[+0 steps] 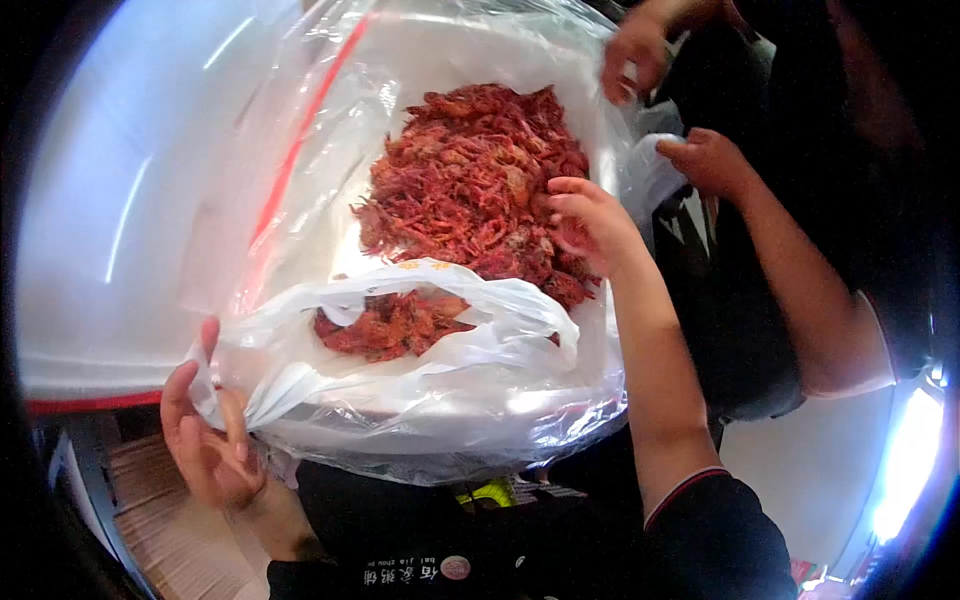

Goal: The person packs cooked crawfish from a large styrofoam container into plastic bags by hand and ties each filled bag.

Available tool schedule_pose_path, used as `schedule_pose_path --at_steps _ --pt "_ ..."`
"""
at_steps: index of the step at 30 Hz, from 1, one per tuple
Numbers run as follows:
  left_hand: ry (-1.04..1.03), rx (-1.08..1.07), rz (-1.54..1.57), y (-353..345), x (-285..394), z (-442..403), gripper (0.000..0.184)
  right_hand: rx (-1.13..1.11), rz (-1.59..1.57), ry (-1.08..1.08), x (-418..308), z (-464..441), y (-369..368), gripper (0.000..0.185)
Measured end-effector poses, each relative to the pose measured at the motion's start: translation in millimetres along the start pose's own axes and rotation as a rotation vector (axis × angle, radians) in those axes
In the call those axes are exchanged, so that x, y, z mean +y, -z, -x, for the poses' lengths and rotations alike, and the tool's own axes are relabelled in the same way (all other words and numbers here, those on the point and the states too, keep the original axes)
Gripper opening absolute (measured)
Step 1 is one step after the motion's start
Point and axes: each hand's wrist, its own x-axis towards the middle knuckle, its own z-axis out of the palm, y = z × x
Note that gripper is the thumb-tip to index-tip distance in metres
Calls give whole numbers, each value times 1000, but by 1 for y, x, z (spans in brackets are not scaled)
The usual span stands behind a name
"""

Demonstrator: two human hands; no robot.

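A heap of red, cooked-looking crayfish (470,180) lies on a large clear plastic liner (350,130) in a white container. In front of it a white plastic bag (340,385) gapes open, with some of the same red crayfish (400,325) visible through its mouth. My left hand (215,440) holds the bag's left edge, which is caught among its fingers. At the heap's right side is my right hand (595,225), fingers stretched and apart, the tips against the crayfish. Nothing shows in its grasp, though the underside is hidden.
Another person stands at the right, one hand (638,55) near the liner's edge and the other hand (710,162) gripping white plastic (655,160). A white panel edged in red (150,200) fills the left. Ribbed brown material (160,500) lies below left.
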Motion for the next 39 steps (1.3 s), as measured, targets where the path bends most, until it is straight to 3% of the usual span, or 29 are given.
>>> schedule_pose_path --at_steps 1,3,7,9,11,15,17,21,23,25,27,29,32,39 --pt "-7 13 8 1 -1 -1 45 17 -4 -5 9 3 8 34" --pt "2 -11 11 2 -2 -3 46 -638 -1097 -228 20 9 16 42" --pt "4 -26 -9 -2 -1 -2 46 -574 -1095 -191 11 37 5 49" --pt "3 -5 -17 -2 0 0 46 -733 -1074 -94 6 47 5 52" --pt "35 -84 91 0 0 1 43 -749 -1051 -67 0 55 3 48" --pt "-5 -38 17 -11 -2 -2 43 -628 -844 1 -14 77 -11 42" --pt "-3 -47 27 -11 -2 -3 41 -490 -583 96 -24 89 -16 37" --pt "-17 7 -22 -14 -2 -1 43 -297 -541 119 -20 81 -2 33" --pt "-41 -15 -102 -16 -3 0 43 -9 -240 303 -2 70 1 31" --pt "-14 25 -72 -14 -1 1 42 239 399 397 24 58 10 25" --pt "4 17 -78 -12 0 1 42 233 622 356 50 53 13 25" --pt "12 21 -86 -12 0 -1 42 209 1171 438 68 51 6 27" --pt "15 20 -90 -14 1 -1 42 225 1344 271 80 44 -7 21" --pt "7 -79 -29 -13 -1 -2 42 206 1461 233 87 25 -6 16"
